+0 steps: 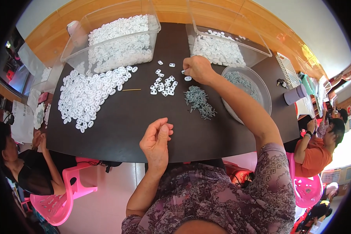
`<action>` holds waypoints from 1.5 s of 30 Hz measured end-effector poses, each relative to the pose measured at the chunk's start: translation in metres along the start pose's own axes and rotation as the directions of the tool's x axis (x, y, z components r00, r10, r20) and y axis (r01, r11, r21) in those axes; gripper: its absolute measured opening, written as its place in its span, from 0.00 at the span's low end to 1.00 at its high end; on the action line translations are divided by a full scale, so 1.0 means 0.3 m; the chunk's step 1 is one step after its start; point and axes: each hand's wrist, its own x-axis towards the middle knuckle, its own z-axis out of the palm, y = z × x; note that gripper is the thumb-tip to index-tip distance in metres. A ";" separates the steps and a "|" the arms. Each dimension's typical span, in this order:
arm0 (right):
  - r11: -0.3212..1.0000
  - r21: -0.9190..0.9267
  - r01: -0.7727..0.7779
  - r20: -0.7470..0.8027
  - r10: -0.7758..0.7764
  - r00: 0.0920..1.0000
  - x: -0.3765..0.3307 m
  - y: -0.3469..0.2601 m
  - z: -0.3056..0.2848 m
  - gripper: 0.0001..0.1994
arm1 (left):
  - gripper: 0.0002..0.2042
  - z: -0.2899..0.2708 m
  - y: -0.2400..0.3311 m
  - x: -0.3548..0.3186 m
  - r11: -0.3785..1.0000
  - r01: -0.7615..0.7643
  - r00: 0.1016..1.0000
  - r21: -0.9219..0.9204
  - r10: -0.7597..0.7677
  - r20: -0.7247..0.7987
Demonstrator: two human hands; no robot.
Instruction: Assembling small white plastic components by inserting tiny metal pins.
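Observation:
My right hand reaches over the far middle of the dark table, its fingers closed at a small white plastic piece that peeks out by the fingertips. Just below it lies a white oval piece. Near the front edge, my left hand is curled with the thumb over the fingers; anything inside is hidden. Between the hands is a loose group of white two-hole pieces, some rectangular. Right of that group is a pile of small grey pins. On the left spreads a large heap of white oval pieces.
Two clear bins, left and right, hold white pieces at the back. A round clear tub with grey pins stands under my right forearm. A thin brown stick lies mid-table; a lidded cup is at right. People sit on both sides.

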 end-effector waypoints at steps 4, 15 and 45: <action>0.995 0.090 -0.046 0.003 0.046 0.999 -0.012 -0.039 -0.020 0.03 | 0.10 0.001 0.002 0.002 1.000 0.003 1.000 -0.024 -0.003 -0.001; 0.838 0.542 0.064 0.255 -0.236 0.938 -0.319 -0.366 -0.187 0.05 | 0.10 0.005 0.020 0.004 0.952 -0.215 0.977 0.217 0.213 0.032; 0.973 -0.008 0.231 -0.073 -0.231 0.970 -0.391 -0.221 -0.082 0.06 | 0.05 -0.039 0.001 -0.002 0.999 0.014 0.999 -0.045 -0.013 0.033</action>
